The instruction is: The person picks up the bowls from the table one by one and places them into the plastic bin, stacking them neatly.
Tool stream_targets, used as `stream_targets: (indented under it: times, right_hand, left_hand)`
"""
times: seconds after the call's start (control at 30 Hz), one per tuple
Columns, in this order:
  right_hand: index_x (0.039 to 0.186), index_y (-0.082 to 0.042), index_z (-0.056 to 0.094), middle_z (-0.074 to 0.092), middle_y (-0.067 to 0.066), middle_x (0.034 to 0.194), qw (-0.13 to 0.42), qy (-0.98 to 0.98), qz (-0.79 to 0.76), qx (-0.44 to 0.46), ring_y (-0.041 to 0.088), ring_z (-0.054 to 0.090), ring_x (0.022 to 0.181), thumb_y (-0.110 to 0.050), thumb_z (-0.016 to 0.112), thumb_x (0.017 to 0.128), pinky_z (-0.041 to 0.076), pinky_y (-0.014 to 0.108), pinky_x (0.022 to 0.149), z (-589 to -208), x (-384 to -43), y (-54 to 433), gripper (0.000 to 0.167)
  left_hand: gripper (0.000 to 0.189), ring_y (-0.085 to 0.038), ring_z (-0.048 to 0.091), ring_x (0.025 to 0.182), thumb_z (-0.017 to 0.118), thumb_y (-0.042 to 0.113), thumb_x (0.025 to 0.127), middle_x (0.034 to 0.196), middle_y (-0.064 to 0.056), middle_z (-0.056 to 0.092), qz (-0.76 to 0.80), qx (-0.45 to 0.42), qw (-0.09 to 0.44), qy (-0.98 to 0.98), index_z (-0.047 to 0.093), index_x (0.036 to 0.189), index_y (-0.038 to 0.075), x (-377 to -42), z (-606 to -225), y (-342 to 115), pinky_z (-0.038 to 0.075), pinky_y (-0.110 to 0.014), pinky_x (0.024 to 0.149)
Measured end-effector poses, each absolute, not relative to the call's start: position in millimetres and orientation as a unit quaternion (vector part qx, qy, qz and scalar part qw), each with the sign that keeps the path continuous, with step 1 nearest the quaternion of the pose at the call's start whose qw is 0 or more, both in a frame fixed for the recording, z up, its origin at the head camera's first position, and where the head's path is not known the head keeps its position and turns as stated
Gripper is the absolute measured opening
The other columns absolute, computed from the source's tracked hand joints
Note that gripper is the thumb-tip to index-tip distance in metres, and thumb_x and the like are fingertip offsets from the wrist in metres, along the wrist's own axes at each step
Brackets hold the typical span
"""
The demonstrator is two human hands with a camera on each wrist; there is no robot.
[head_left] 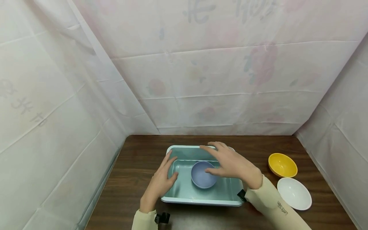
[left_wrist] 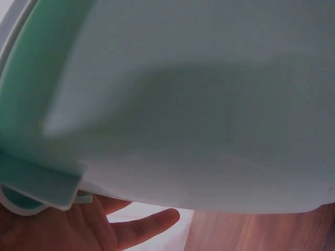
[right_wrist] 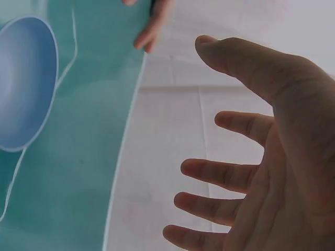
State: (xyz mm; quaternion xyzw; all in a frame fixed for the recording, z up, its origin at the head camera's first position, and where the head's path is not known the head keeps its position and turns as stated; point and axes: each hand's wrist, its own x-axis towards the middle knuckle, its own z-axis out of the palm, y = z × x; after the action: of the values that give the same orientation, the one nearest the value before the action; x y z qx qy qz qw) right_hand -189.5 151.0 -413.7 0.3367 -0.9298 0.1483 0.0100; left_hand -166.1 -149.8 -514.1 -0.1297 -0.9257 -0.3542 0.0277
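A pale teal plastic tub (head_left: 184,201) sits on the table, with a periwinkle-blue bowl (head_left: 201,179) inside it; the bowl fills the left part of the right wrist view. My left hand (head_left: 161,180) is at the tub's left rim, fingers spread and thumb apart; whether it touches the rim I cannot tell. In the left wrist view the tub's wall (left_wrist: 209,130) fills most of the frame and hides part of that hand. Over the tub's right side hovers my right hand (head_left: 234,163), its fingers (right_wrist: 209,206) extended and apart, holding nothing. It partly covers the bowl from above.
To the right of the tub stand a yellow bowl (head_left: 283,165) and, nearer me, a white bowl (head_left: 294,193). The dark wooden table (head_left: 132,172) is bordered by pale printed cloth (head_left: 201,80) at the back and both sides.
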Motion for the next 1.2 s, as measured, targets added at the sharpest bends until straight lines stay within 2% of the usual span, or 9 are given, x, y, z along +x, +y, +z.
stream_targets:
  times: [0.33,0.7,1.0,1.2]
  right_hand:
    - [0.161,-0.021,0.036,0.040,0.018,0.159,0.034,-0.942,0.220,0.251,0.042,0.040,0.144,-0.046,0.081,0.087,0.043,0.065,0.109,-415.9,-185.4,183.4,0.091]
    - [0.156,-0.011,0.044,0.046,0.024,0.153,0.132,-0.945,0.208,0.216,0.049,0.042,0.139,-0.042,0.083,0.085,0.042,0.073,0.104,-437.3,-184.2,218.7,0.086]
    - [0.156,-0.014,0.041,0.040,0.030,0.154,0.126,-0.966,0.168,0.148,0.058,0.033,0.141,-0.046,0.082,0.084,0.032,0.083,0.101,-449.2,-182.7,262.4,0.089]
    - [0.154,-0.013,0.044,0.041,0.034,0.151,0.153,-0.963,0.177,0.134,0.063,0.033,0.137,-0.043,0.085,0.081,0.031,0.085,0.097,-455.4,-178.8,281.1,0.089]
  left_hand:
    - [0.060,-0.030,0.051,0.142,0.069,0.023,0.099,0.173,0.008,0.016,-0.349,-0.128,0.025,-0.928,0.047,0.155,0.018,-166.4,-512.8,-149.9,0.052,-0.063,0.096]
    - [0.060,-0.029,0.048,0.145,0.068,0.023,0.100,0.173,0.008,0.016,-0.356,-0.121,0.024,-0.926,0.046,0.155,0.018,-162.9,-518.0,-153.4,0.053,-0.058,0.097]
    - [0.060,-0.027,0.047,0.145,0.067,0.025,0.100,0.173,0.010,0.016,-0.359,-0.116,0.022,-0.926,0.046,0.155,0.019,-165.7,-518.9,-153.1,0.053,-0.056,0.098]
    - [0.060,-0.027,0.047,0.146,0.067,0.024,0.100,0.173,0.008,0.017,-0.362,-0.115,0.020,-0.925,0.046,0.156,0.018,-166.3,-519.1,-152.5,0.052,-0.056,0.100]
